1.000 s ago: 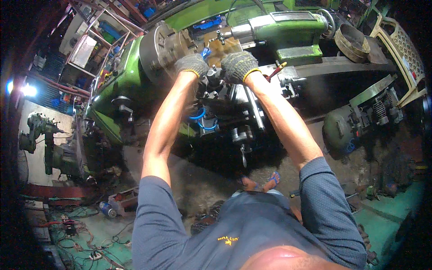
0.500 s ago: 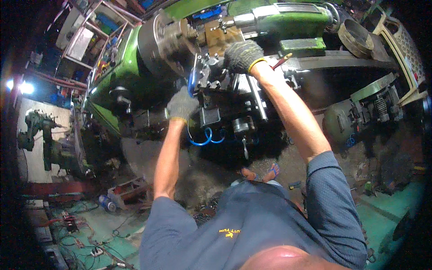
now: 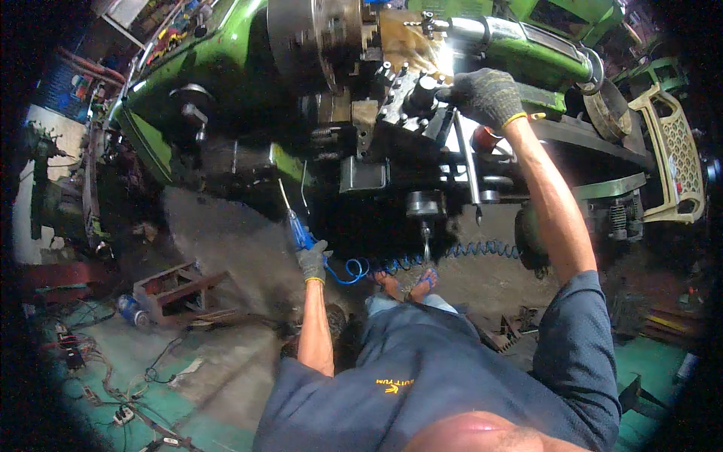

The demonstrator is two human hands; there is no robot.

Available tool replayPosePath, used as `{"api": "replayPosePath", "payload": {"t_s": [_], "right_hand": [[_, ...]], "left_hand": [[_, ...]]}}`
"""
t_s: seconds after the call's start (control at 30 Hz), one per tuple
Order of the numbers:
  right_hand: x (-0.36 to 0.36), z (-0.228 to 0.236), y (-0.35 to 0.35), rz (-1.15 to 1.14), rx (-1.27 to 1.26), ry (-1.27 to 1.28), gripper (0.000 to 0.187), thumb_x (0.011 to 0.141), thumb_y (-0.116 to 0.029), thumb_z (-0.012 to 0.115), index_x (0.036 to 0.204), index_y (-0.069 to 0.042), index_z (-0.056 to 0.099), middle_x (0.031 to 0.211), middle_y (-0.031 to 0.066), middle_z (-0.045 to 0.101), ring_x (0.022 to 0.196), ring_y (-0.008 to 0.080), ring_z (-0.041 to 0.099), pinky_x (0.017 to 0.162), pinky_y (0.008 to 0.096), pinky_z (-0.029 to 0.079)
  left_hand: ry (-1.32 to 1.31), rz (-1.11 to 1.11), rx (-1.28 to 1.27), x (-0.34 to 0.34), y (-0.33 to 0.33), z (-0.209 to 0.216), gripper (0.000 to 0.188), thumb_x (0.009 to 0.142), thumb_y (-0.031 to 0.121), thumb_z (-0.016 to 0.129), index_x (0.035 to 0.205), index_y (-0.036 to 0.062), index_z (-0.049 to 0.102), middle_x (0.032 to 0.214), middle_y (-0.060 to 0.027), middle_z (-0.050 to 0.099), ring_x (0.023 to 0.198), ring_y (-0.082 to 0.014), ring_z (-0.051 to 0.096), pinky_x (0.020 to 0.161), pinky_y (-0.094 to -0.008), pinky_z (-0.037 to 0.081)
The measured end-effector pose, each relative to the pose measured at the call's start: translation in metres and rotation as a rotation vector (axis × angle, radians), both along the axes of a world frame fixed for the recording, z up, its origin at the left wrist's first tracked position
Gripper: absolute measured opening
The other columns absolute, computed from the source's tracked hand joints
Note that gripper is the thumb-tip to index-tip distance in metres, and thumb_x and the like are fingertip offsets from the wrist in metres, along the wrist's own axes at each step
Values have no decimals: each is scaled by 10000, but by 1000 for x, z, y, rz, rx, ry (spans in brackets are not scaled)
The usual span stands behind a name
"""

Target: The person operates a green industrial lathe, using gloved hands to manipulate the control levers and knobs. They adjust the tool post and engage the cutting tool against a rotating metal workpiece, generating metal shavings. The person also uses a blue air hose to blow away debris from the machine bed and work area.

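Note:
My left hand point(image 3: 312, 261), in a grey knitted glove, is closed round a blue air blow gun point(image 3: 301, 235). Its thin nozzle points up and away, below the front of a green lathe point(image 3: 226, 56). A coiled blue hose point(image 3: 403, 262) trails from the gun to the right. At the lathe's tool post point(image 3: 407, 98), my gloved right hand point(image 3: 488, 98) is curled beside the dark central knob point(image 3: 425, 92). What its fingers grip is hidden. A long metal lever point(image 3: 467, 162) slants down just below this hand. The large round chuck point(image 3: 312, 45) looks blurred at left.
A green tailstock point(image 3: 527, 56) lies beyond my right hand. Far right stand a round metal ring point(image 3: 605, 113) and a beige plastic chair point(image 3: 672, 151). Down at left are a rusty metal frame point(image 3: 181, 292), a blue can point(image 3: 133, 309) and cables on the floor point(image 3: 218, 399).
My left hand has drawn back from beside the tool post, down towards my body, with the blow gun. My right hand stays by the tool post. The view has shifted.

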State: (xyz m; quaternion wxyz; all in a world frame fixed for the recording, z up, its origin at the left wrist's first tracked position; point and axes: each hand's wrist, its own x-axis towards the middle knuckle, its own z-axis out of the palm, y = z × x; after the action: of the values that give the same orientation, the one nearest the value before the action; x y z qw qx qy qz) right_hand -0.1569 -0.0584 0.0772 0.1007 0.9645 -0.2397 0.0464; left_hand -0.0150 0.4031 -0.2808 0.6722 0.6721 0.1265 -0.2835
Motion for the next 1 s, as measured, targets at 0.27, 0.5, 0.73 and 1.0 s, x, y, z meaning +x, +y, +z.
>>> {"api": "replayPosePath", "payload": {"t_s": [0.27,0.5,0.73,1.0], "right_hand": [[-4,-14,-6,66,-27,-145,569,932,-676,563,837,-141,732,714,174,682,707,403,694,667,535,539],[-79,-21,56,383,-127,-650,367,816,-255,802,1139,-110,705,1169,114,693,1076,355,666,932,466,542],[-241,-107,125,407,900,-522,503,790,-272,816,1243,-100,678,1163,138,705,1115,334,665,966,453,532],[-373,-155,104,23,1079,-667,403,855,-82,642,1254,-36,675,989,233,716,930,394,725,823,428,566]], "left_hand": [[-161,-4,-247,-66,-26,46,580,904,27,762,1425,160,545,1219,-32,610,1006,-173,638,665,-425,669],[-387,-114,-369,-150,-71,172,511,1000,97,676,1483,126,509,1316,-33,633,1057,-167,668,745,-365,655],[-1012,-643,177,-271,-116,197,634,897,37,610,1522,97,520,1481,-120,598,913,-294,744,781,-375,592],[-765,-863,-79,-392,-287,219,451,1026,153,596,1470,79,560,1423,-102,632,1204,-237,666,999,-354,535]]}}
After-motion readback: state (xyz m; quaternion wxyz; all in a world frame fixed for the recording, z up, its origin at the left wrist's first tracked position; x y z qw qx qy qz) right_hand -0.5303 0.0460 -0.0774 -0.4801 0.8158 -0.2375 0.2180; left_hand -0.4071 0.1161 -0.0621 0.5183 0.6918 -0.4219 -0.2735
